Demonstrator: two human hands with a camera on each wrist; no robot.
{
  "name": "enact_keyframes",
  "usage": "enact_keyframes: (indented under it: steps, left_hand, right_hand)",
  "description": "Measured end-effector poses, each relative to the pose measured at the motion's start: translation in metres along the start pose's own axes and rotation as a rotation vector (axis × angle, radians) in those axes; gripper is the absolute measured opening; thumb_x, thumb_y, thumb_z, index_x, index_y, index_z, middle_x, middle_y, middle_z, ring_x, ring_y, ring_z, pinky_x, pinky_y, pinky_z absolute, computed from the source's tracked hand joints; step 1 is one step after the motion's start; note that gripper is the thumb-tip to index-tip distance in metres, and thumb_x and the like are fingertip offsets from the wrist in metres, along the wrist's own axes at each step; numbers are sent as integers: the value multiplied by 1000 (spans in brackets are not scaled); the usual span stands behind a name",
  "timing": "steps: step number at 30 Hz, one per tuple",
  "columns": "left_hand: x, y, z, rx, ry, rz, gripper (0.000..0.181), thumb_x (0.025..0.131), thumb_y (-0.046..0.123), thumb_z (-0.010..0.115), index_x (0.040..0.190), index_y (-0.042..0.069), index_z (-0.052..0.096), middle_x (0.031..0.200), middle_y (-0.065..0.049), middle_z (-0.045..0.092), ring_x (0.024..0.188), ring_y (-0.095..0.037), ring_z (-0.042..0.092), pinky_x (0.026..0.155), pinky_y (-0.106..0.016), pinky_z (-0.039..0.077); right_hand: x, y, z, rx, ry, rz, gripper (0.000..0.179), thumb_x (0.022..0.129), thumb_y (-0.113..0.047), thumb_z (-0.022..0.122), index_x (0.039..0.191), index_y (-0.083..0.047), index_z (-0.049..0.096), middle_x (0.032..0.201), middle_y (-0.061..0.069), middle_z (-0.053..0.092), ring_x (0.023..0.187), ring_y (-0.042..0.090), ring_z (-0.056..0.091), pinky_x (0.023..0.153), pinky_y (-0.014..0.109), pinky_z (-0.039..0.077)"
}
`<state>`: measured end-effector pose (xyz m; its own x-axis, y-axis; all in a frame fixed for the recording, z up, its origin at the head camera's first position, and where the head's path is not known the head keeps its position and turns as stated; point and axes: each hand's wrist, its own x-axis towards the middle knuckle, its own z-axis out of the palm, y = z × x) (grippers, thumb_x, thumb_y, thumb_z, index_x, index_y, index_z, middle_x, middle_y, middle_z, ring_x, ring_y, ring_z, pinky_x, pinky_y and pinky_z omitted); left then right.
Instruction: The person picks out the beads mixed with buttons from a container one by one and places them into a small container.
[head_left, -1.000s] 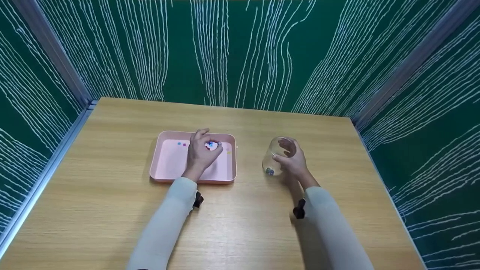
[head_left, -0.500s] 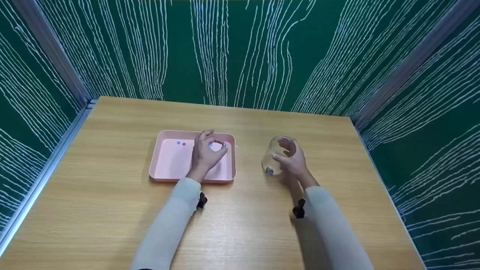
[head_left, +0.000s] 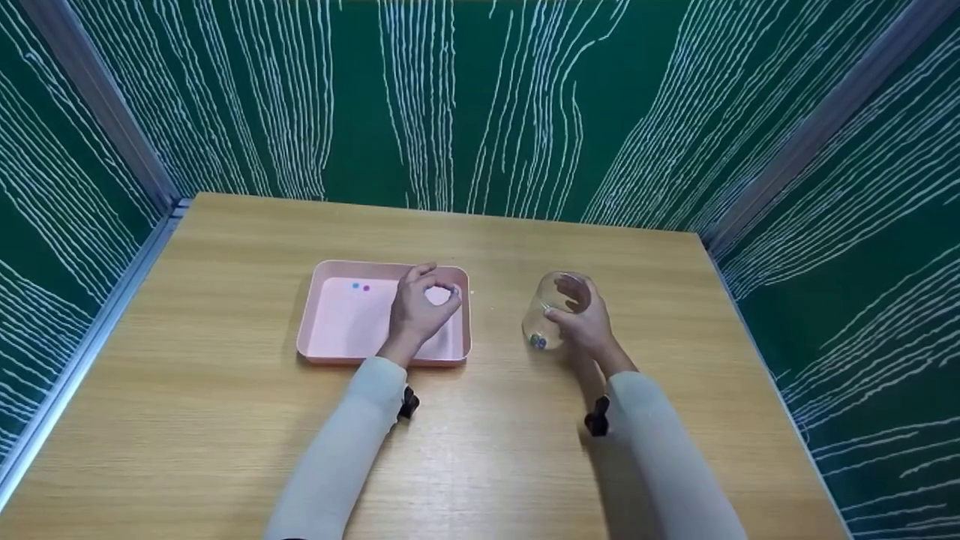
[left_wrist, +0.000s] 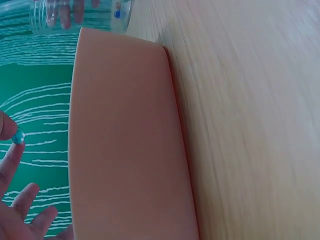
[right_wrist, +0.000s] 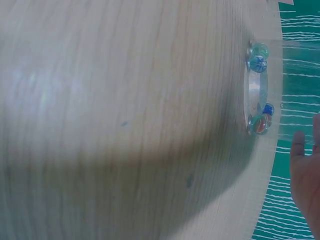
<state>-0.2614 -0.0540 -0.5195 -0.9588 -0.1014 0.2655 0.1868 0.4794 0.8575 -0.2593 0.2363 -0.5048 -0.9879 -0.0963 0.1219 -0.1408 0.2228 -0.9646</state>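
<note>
Between thumb and forefinger, my left hand (head_left: 420,311) pinches a glass marble (left_wrist: 18,135), clear and teal in the left wrist view. That hand is raised over the right half of a shallow pink tray (head_left: 341,326). To the tray's right, my right hand (head_left: 589,322) grips a clear glass jar (head_left: 534,321) from its right side, the jar standing on the table. Several marbles (right_wrist: 258,63), greenish, blue and reddish, lie at the jar's bottom in the right wrist view. My left hand hides part of the tray's inside.
Small blue and pink dots (head_left: 361,287) show on the tray floor near its far side; whether they are loose cannot be told. The wooden table (head_left: 480,435) ends at green walls (head_left: 360,112) with white wavy lines. A strip of table separates tray and jar.
My left hand has shifted a little to the right above the tray, still pinching the marble. The right hand and the jar have stayed in place.
</note>
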Motion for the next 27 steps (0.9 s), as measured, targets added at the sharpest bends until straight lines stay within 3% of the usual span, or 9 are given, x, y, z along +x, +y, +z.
enact_keyframes:
  steps: [5, 12, 18, 27]
  left_hand:
    - [-1, 1, 4, -39, -3, 15, 9, 78, 25, 75, 81, 17, 72, 134, -7, 56, 129, -27, 49, 110, -42, 38]
    - [-3, 3, 8, -39, -5, 73, 12, 76, 25, 75, 83, 15, 73, 130, -13, 59, 125, -29, 53, 104, -42, 42]
    - [-5, 6, 13, -32, -22, 78, 13, 76, 30, 74, 85, 19, 74, 131, -8, 59, 124, -27, 53, 101, -47, 44]
    - [-6, 13, 22, -12, -40, 110, 15, 77, 31, 74, 86, 20, 74, 128, -5, 61, 121, -24, 55, 95, -43, 49]
  right_hand:
    - [0, 1, 0, 4, -2, -7, 69, 79, -8, 76, 137, 2, 40, 140, 23, 47, 134, 41, 41, 112, 57, 29]
    - [-1, 2, -1, 26, -4, -8, 69, 79, -6, 75, 137, 2, 39, 140, 23, 46, 134, 41, 40, 112, 57, 27]
    - [-1, 2, 0, 30, 2, -13, 68, 78, -4, 75, 136, 3, 39, 140, 23, 47, 133, 41, 41, 111, 57, 28]
    - [0, 2, 0, 14, 1, -15, 68, 78, -6, 75, 136, 2, 39, 141, 22, 47, 134, 39, 42, 112, 57, 29]
